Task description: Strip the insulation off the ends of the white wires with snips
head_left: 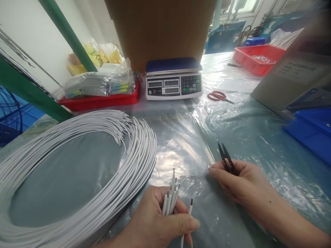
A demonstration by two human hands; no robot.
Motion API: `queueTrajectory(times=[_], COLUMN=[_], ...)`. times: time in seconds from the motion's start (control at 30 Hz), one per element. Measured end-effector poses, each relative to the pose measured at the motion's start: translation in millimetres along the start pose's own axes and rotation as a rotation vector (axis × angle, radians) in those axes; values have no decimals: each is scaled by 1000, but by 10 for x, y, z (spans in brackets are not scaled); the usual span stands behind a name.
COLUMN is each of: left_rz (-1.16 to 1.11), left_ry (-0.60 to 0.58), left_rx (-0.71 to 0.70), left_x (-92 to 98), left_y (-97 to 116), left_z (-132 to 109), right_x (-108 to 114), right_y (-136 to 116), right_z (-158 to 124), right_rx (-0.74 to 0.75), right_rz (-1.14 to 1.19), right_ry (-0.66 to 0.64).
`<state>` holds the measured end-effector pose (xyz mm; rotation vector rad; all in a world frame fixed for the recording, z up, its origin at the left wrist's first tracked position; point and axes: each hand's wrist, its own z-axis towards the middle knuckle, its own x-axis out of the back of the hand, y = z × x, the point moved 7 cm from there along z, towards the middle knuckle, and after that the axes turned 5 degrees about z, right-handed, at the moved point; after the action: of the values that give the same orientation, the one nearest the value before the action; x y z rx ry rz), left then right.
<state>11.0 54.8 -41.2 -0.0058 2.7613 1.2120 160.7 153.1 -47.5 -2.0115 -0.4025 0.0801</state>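
Note:
At the bottom middle, my left hand (165, 220) is closed around a bunch of white cables (171, 198), their cut ends pointing up. One white cable (190, 209) stands apart from the bunch by my thumb, with dark and reddish wire showing at its tip. To the right, my right hand (240, 179) grips small black thread snips (224, 155), blades pointing away from me and slightly apart. A thin pale piece shows at the tip of my right thumb; I cannot tell whether it is held. A large coil of white cables (144, 151) lies left of my hands.
A digital scale (173, 84) stands at the back, before a big cardboard box (160, 34). Red-handled scissors (217, 95) lie right of it. A red tray (103, 102) with bagged parts, a red bin (248, 57), a blue bin (310, 127) and a green post (69, 34) surround the plastic-covered table.

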Motion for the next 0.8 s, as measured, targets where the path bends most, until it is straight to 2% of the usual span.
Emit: queueTrajectory(times=[0.4, 0.8], left_rz=[52, 46], left_ry=[33, -31], left_rx=[14, -21], left_x=[18, 1], left_y=[-19, -68], left_z=[7, 64], right_x=[101, 113], right_y=[40, -80], right_z=[130, 133], right_rx=[50, 101], right_rz=[-220, -300], right_ry=[-80, -13])
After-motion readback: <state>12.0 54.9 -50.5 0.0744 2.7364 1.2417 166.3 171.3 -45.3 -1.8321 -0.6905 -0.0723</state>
